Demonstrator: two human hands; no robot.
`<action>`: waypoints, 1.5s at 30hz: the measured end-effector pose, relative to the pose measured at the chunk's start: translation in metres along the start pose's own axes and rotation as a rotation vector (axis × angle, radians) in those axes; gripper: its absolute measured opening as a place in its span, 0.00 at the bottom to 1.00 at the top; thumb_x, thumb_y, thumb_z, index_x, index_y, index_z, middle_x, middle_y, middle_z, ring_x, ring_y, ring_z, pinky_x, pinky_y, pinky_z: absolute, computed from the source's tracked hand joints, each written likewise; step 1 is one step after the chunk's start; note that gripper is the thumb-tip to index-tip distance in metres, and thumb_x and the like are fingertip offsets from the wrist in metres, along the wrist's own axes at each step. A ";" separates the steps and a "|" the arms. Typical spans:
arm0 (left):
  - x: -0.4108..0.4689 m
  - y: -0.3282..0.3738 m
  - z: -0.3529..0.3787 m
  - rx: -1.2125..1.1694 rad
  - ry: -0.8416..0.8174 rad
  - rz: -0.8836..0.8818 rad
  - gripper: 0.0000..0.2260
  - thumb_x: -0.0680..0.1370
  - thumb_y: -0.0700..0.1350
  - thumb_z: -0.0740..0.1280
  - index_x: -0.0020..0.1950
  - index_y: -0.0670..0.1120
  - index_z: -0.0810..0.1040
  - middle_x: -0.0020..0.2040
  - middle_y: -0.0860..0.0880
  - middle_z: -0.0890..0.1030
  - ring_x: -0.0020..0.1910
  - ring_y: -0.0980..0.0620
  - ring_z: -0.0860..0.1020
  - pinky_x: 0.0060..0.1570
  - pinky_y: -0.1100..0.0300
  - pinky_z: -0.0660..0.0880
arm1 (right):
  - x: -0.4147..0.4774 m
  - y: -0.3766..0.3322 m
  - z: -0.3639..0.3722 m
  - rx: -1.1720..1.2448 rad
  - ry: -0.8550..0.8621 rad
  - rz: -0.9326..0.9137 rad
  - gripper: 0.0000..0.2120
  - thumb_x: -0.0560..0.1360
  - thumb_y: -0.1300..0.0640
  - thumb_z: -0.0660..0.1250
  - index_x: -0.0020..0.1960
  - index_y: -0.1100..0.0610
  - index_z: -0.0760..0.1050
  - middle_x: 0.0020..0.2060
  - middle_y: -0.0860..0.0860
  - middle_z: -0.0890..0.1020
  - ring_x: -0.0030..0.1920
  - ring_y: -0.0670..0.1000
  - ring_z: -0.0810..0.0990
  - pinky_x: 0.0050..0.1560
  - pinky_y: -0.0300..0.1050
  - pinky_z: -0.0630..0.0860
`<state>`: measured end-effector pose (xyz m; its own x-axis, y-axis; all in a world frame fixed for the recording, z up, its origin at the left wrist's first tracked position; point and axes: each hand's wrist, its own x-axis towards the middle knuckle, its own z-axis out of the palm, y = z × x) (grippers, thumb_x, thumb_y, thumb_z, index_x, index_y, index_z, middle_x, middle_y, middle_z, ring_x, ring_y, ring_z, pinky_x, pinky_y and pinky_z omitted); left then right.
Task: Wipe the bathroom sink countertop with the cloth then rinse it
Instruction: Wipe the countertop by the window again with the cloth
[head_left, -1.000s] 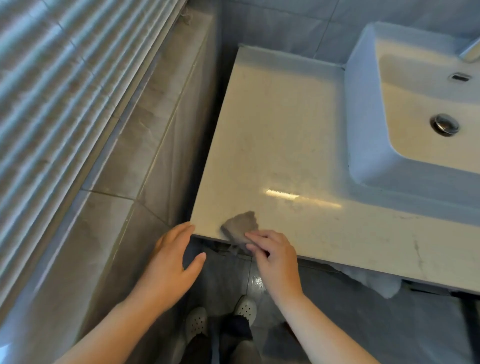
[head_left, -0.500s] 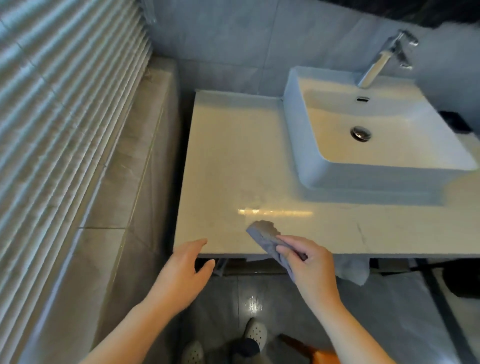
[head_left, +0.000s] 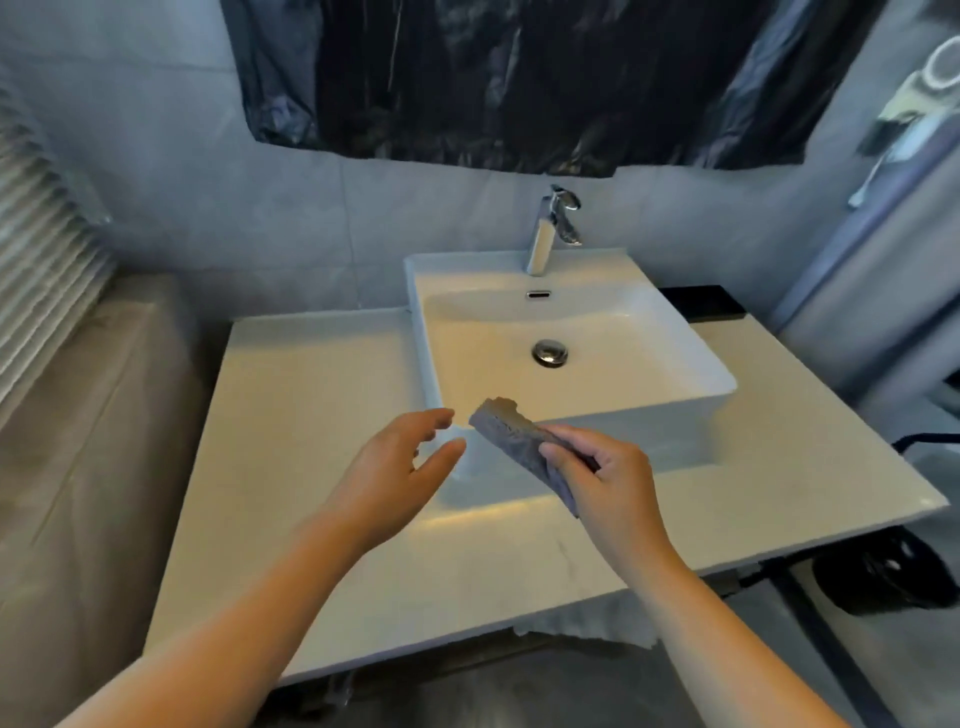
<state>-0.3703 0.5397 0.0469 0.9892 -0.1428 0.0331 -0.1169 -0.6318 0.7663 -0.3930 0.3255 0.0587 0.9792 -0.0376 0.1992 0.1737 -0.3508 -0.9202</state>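
A pale countertop carries a white square basin with a chrome faucet at its back and a metal drain plug in its bowl. My right hand grips a small grey cloth, lifted off the counter just in front of the basin's near rim. My left hand hovers beside it with fingers spread and relaxed, holding nothing, a short gap from the cloth's tip.
Black plastic sheeting covers the wall above the faucet. A tiled ledge and window blinds lie to the left. A dark bin stands under the counter's right end.
The view swung up from the counter's front left corner to the basin. My right hand lifted the cloth off the counter edge and carried it toward the basin; my left hand rose alongside.
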 end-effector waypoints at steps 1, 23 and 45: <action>0.009 0.011 0.004 -0.036 -0.011 0.018 0.20 0.77 0.58 0.60 0.68 0.56 0.71 0.63 0.59 0.74 0.60 0.60 0.74 0.61 0.59 0.72 | 0.009 -0.001 -0.007 -0.011 0.006 -0.022 0.13 0.76 0.62 0.67 0.52 0.45 0.80 0.46 0.37 0.83 0.50 0.37 0.80 0.48 0.30 0.74; 0.200 0.026 0.022 -0.065 -0.030 0.045 0.20 0.78 0.55 0.61 0.70 0.54 0.68 0.64 0.56 0.75 0.59 0.59 0.74 0.58 0.64 0.71 | 0.223 0.019 -0.051 -0.535 0.025 -0.155 0.10 0.78 0.57 0.63 0.53 0.50 0.82 0.46 0.46 0.84 0.48 0.47 0.80 0.48 0.44 0.77; 0.282 0.074 0.107 -0.132 0.186 -0.215 0.08 0.78 0.50 0.63 0.43 0.50 0.79 0.40 0.50 0.80 0.42 0.52 0.77 0.44 0.54 0.75 | 0.360 0.087 -0.107 -0.204 -0.364 -0.066 0.08 0.75 0.57 0.68 0.51 0.49 0.83 0.47 0.42 0.84 0.49 0.41 0.79 0.53 0.36 0.75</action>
<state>-0.1095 0.3711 0.0438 0.9906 0.1331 -0.0314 0.0975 -0.5263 0.8447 -0.0362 0.1815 0.0859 0.9460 0.3115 0.0896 0.2488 -0.5206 -0.8168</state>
